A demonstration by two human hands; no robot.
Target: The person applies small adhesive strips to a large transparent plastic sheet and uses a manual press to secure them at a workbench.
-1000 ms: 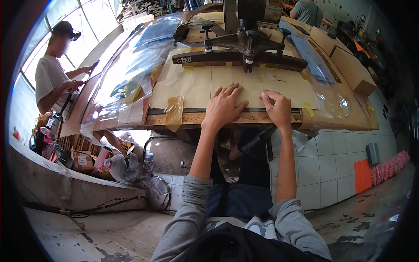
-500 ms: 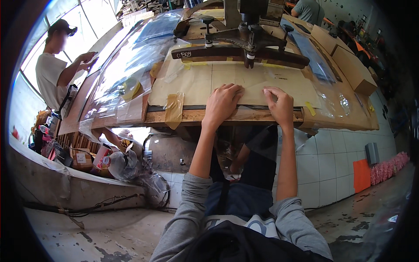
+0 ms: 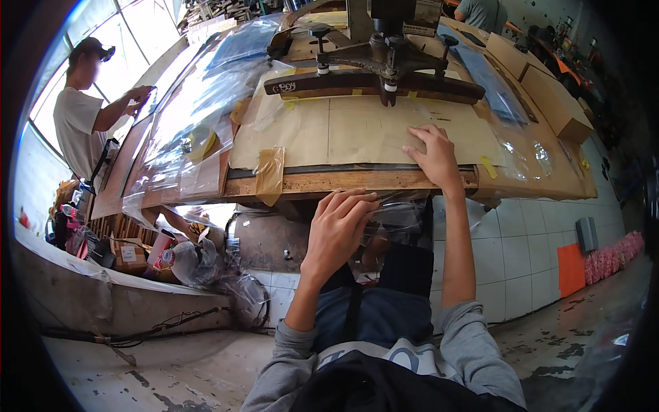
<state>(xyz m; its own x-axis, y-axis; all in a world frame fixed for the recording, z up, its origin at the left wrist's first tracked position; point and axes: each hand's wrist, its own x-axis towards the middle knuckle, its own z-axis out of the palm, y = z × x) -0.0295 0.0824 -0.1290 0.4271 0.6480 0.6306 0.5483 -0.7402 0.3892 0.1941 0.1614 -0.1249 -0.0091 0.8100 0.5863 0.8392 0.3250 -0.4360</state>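
Note:
My left hand (image 3: pixel 339 230) is just below the front edge of the table, its fingers bent and pressed together. At its fingertips a crumpled clear plastic film (image 3: pixel 403 209) hangs in front of the wooden edge (image 3: pixel 309 183); the thumb is hidden. My right hand (image 3: pixel 434 154) hovers over the right part of a tan sheet (image 3: pixel 295 141), thumb and forefinger apart and holding nothing. Above the far part of the sheet is a dark metal press head (image 3: pixel 388 58) with a long curved bar (image 3: pixel 357 82). Brown tape (image 3: pixel 270 175) wraps over the front edge.
At the left, clear plastic sheets (image 3: pixel 178 130) and a tape roll (image 3: pixel 200 141) lie on the table. A person (image 3: pixel 81 113) stands there. Cardboard boxes (image 3: pixel 559 106) are on the right. Below stand an orange panel (image 3: pixel 570 269) and a pink bundle (image 3: pixel 614 254).
My left hand has come off the tan sheet, down and toward me, with clear film now showing beside it. My right hand has shifted slightly left and up, its pinch opened.

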